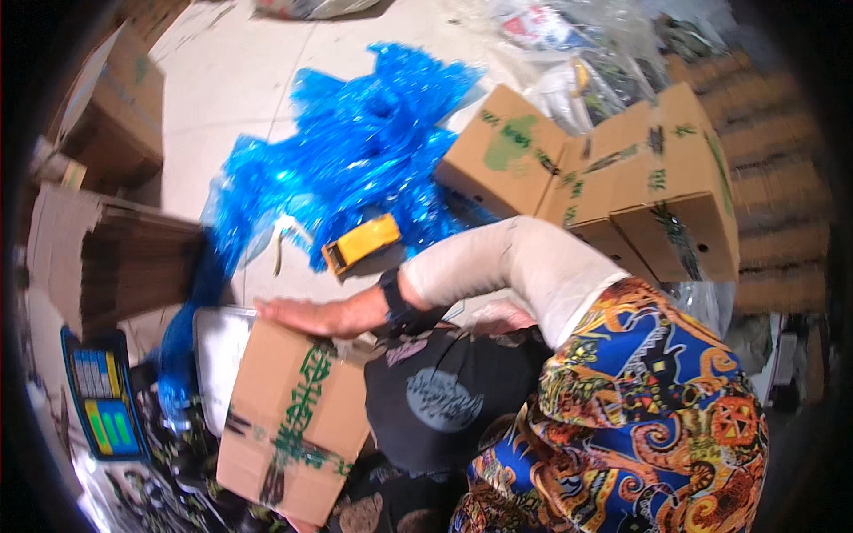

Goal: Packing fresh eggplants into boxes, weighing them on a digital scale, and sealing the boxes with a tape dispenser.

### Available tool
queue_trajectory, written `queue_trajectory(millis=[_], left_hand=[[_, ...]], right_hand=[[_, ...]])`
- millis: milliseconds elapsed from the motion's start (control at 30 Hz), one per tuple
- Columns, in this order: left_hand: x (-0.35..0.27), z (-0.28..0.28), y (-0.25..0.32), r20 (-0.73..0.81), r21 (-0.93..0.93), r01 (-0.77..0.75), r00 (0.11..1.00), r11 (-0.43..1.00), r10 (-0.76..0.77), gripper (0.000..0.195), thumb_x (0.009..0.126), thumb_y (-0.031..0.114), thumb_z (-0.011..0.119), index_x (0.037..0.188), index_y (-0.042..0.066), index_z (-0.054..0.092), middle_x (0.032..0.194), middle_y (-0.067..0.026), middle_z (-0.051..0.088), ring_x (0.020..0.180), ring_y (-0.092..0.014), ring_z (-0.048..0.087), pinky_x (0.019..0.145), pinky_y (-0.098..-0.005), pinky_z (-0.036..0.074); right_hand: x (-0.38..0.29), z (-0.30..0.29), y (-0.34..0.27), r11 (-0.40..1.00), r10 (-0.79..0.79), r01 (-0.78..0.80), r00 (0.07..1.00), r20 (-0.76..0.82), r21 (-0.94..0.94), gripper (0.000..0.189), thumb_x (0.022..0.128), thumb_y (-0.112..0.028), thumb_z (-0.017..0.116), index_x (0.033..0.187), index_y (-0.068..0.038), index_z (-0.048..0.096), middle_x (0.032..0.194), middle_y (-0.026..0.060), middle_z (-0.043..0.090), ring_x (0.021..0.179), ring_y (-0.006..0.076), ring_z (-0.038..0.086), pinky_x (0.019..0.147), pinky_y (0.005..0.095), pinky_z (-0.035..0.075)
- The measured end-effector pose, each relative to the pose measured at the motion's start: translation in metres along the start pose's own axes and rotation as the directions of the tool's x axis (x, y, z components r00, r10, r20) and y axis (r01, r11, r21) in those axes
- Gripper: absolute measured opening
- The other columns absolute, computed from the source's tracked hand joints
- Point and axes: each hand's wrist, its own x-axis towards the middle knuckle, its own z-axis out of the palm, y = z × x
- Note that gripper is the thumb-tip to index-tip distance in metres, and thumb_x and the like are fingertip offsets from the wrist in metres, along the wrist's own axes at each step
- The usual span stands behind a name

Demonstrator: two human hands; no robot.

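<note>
A closed cardboard box (300, 420) with green printing and tape lies before me, partly over a pale metal platform (220, 360). My right hand (306, 317) lies along the box's far edge, fingers stretched out, gripping that side. Its arm wears a white sleeve and a dark wristband. Only a sliver of my left hand (300, 524) shows at the box's near end, by the bottom rim; its fingers are hidden. Dark cloth with a round grey print (443, 400) covers my lap beside the box.
Crumpled blue plastic film (373, 146) spreads over the pale floor, with a yellow tool (363, 245) at its edge. Printed cardboard boxes (626, 166) stand at the right, near clear plastic bags (600, 73). At left are brown cartons (133, 260) and a blue-and-yellow panel (106, 393).
</note>
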Motion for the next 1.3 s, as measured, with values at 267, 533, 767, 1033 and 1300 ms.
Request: queue_trajectory(millis=[267,533,767,1033,1300], left_hand=[[0.017,0.021,-0.013,0.057,0.000,0.042,0.997,0.999,-0.042,0.053,0.098,0.040,0.039,0.137,0.004,0.040,0.137,-0.0130,0.044,0.123,-0.027,0.045,0.101,-0.0411,0.040],[0.020,0.013,-0.024,0.076,-0.101,0.059,0.996,0.993,-0.051,0.052,0.098,0.039,0.039,0.137,0.004,0.039,0.136,-0.0134,0.045,0.122,-0.027,0.046,0.102,-0.0418,0.040],[0.023,0.032,-0.021,0.227,-0.320,0.131,0.972,0.938,-0.058,0.051,0.099,0.038,0.039,0.137,0.004,0.039,0.136,-0.0137,0.045,0.121,-0.028,0.046,0.102,-0.0424,0.040],[0.043,0.148,0.001,0.755,-0.469,0.541,0.655,0.699,0.000,0.050,0.099,0.036,0.039,0.137,0.004,0.039,0.136,-0.0142,0.045,0.120,-0.029,0.047,0.102,-0.0430,0.040],[-0.086,0.377,0.018,0.840,0.358,0.698,0.048,0.620,-0.540,0.081,0.090,0.064,0.039,0.140,0.001,0.029,0.137,-0.0257,0.041,0.121,-0.042,0.045,0.100,-0.0518,0.039]], right_hand=[[0.029,-0.006,0.123,0.938,0.246,-0.297,0.933,-0.262,-0.178,0.062,0.094,-0.057,0.019,0.126,-0.011,0.047,0.117,0.0186,0.055,0.114,0.0375,0.048,0.097,0.0515,0.033],[-0.017,-0.001,0.055,0.813,0.335,-0.320,0.940,0.057,0.486,0.063,0.095,-0.061,0.027,0.126,-0.011,0.051,0.117,0.0108,0.060,0.101,0.0243,0.060,0.084,0.0376,0.050],[-0.062,-0.068,-0.060,0.933,0.091,-0.121,0.990,0.104,0.340,0.079,0.088,-0.071,0.030,0.140,-0.013,0.038,0.138,0.0051,0.046,0.126,0.0189,0.043,0.099,0.0414,0.040],[-0.105,-0.218,-0.170,0.996,-0.064,0.068,0.995,-0.071,0.060,0.062,0.094,-0.060,0.033,0.139,-0.018,0.041,0.137,0.0051,0.048,0.122,0.0180,0.048,0.101,0.0372,0.038],[-0.242,-0.347,-0.272,0.983,-0.059,0.055,0.998,-0.019,-0.176,0.051,0.099,-0.044,0.040,0.130,-0.005,0.047,0.125,0.0047,0.056,0.112,0.0149,0.055,0.091,0.0319,0.047]])
